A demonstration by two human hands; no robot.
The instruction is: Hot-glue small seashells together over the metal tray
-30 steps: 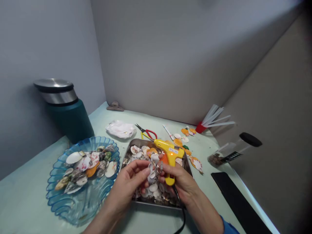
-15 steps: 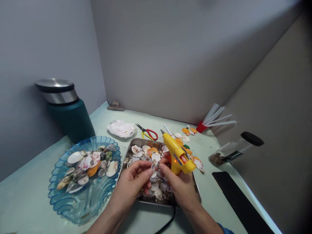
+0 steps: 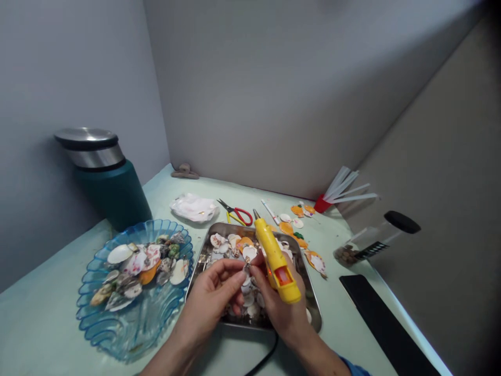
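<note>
Over a metal tray [image 3: 200,259] of seashells, my two hands meet at the fingertips. My left hand [image 3: 217,287] pinches a small shell piece [image 3: 246,266], mostly covered by the fingers. A yellow hot glue gun [image 3: 276,256] rests in my right hand [image 3: 284,303], its nozzle pointing up and away. The thumb and forefinger of that hand also touch the small piece. White, orange and speckled shells [image 3: 249,254] lie in the tray beneath. A black cord [image 3: 266,357] runs down from under my right hand.
At left are a blue scalloped dish [image 3: 90,292] of shells and a teal bottle [image 3: 113,193]. Behind the tray lie a white packet [image 3: 194,207], red-and-yellow pliers [image 3: 238,214] and a marker [image 3: 270,211]. Rightward are orange shells [image 3: 315,261], glue sticks in a red cup [image 3: 323,203], a jar [image 3: 364,245] and a black slab [image 3: 385,324].
My right hand has turned, swinging the glue gun left and more upright, its back end lower. My left hand stays nearly in place, still pinching the small piece.
</note>
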